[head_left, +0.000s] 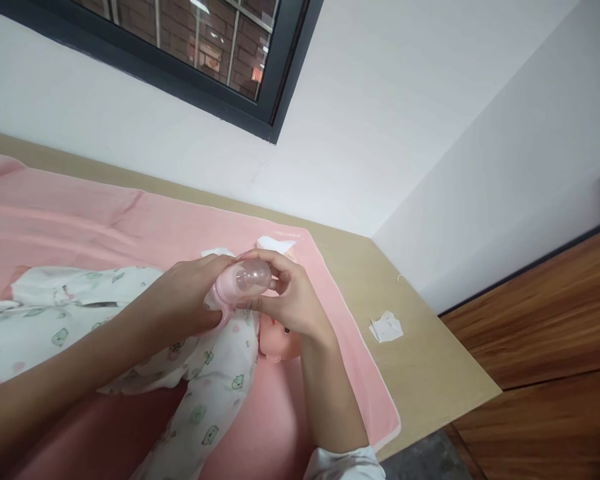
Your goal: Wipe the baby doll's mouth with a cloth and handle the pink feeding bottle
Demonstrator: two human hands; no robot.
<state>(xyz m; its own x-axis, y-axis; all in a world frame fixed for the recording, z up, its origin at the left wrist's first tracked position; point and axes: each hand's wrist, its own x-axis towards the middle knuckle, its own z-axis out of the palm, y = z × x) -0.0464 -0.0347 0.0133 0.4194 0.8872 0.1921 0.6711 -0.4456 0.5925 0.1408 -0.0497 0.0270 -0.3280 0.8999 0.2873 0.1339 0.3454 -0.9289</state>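
A pink baby bottle [225, 288] with a clear domed cap [254, 275] is held over a baby doll's chest and head. My left hand [187, 290] is closed around the bottle's body and pink handle. Fingers of my right hand [297, 300] curl around the clear cap from the far side and below. Beneath my hands lies the doll, in a white suit [223, 363] with small animal prints. Only part of its head [279, 341] shows; my right hand and the bottle hide the rest.
A pink blanket [275, 407] is spread under the doll on a light wood tabletop [420, 373]. A crumpled white tissue [387, 327] lies to the right, and a white cloth [275, 244] lies beyond the head. Behind stand a white wall and a dark-framed window [275, 80].
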